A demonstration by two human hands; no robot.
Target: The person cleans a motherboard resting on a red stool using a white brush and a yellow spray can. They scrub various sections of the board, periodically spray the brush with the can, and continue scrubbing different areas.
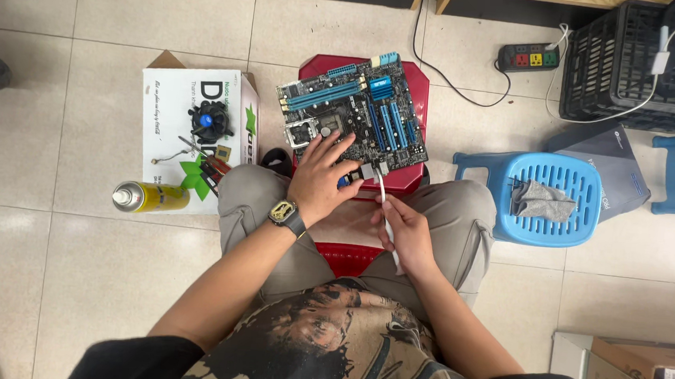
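Pale floor tiles (47,272) fill the view, seen from above a seated person. Far right of the hands, up by the wall, stands a black crate (639,68), with a power strip (529,57) just left of it. A blue stool (547,198), right of the right hand, carries a grey rag (541,200). Well left of the left hand lies a white box (176,115), with a cooler fan (209,121) on it and some small tools (212,165) at its near edge. A yellow spray can (149,197) lies on the tiles just below that box.

Straight ahead of both hands, a red stool (408,80) bears a motherboard (352,121) with blue slots, tilted a little to the left.

The left hand (321,179), with a watch (286,214) at the wrist, lies flat and spread, fingers wide apart, pressing on the near edge of the motherboard; it grips nothing.

The right hand (406,232) sits lower, between the knees, apart from the board. Its fingers are curled tight round the handle of a thin white brush (382,191), whose tip reaches up and touches the board's near edge, just right of the left hand's fingertips.
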